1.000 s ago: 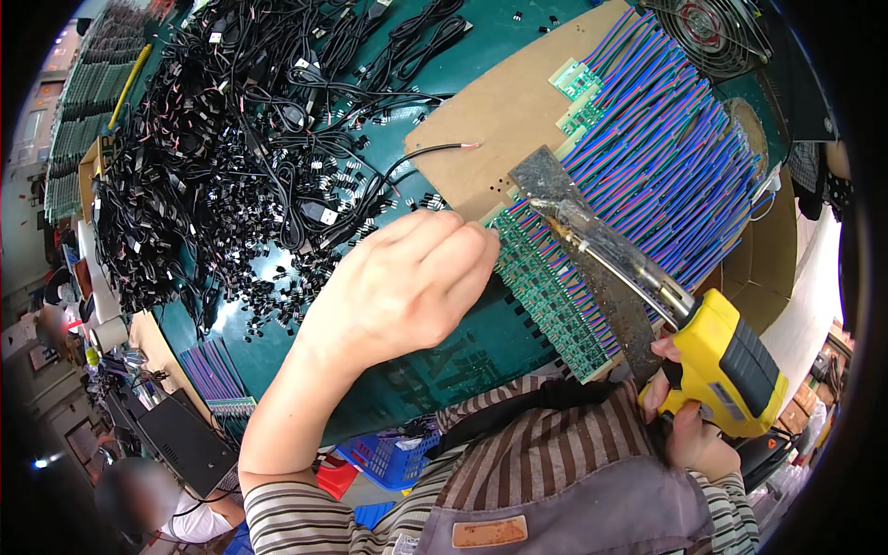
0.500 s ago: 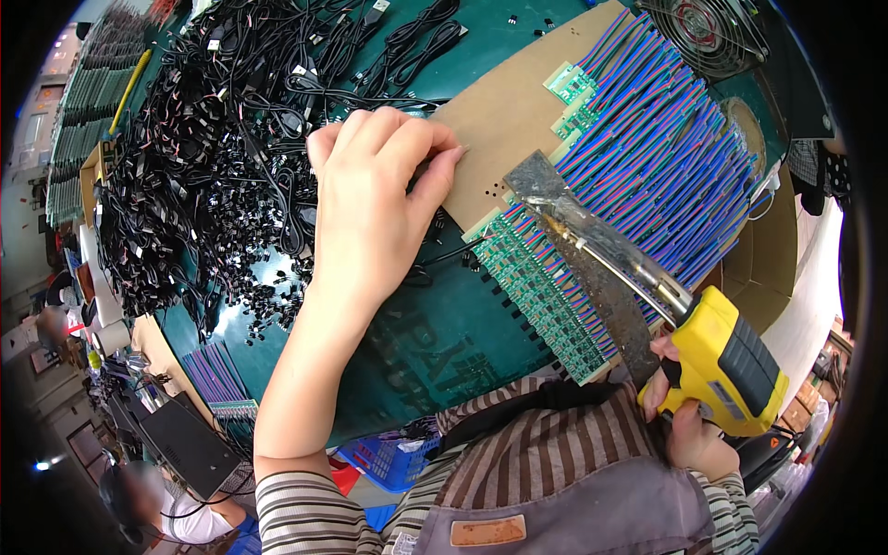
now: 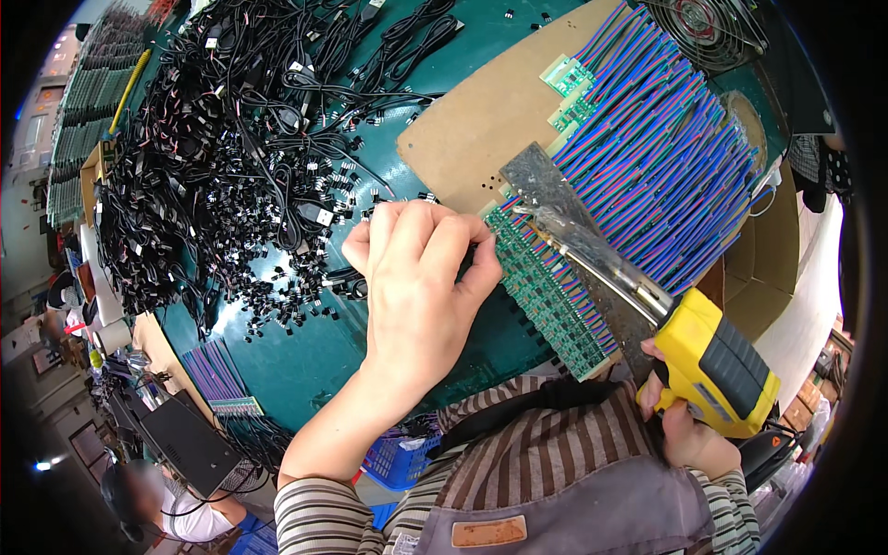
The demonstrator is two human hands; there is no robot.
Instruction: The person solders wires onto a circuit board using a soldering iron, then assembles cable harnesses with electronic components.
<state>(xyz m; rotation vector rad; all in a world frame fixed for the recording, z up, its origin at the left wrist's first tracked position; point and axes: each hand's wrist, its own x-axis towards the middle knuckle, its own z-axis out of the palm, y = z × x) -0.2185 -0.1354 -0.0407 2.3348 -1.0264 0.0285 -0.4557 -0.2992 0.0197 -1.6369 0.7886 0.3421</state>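
My left hand (image 3: 421, 291) is closed in a pinch at the near left end of a row of green circuit boards (image 3: 555, 301). Something dark shows between thumb and forefinger, but the fingers hide what it is. My right hand (image 3: 680, 416) grips a yellow and black soldering gun (image 3: 726, 361). The gun's tip points at the upper left end of the board row, above a dark flat metal bar (image 3: 532, 171) that lies across the wires. Blue, red and green ribbon wires (image 3: 647, 157) fan out from the boards to the upper right.
A brown cardboard sheet (image 3: 453, 139) lies under the boards. Black cables with plugs (image 3: 222, 139) and many small black parts (image 3: 277, 287) heap up on the left of the green table. A metal fan (image 3: 708, 32) stands at the far right. Another person (image 3: 176, 504) sits at lower left.
My left hand has moved down and right, from over the cardboard's left corner to the boards' left end. The soldering gun has shifted slightly left, still in my right hand.
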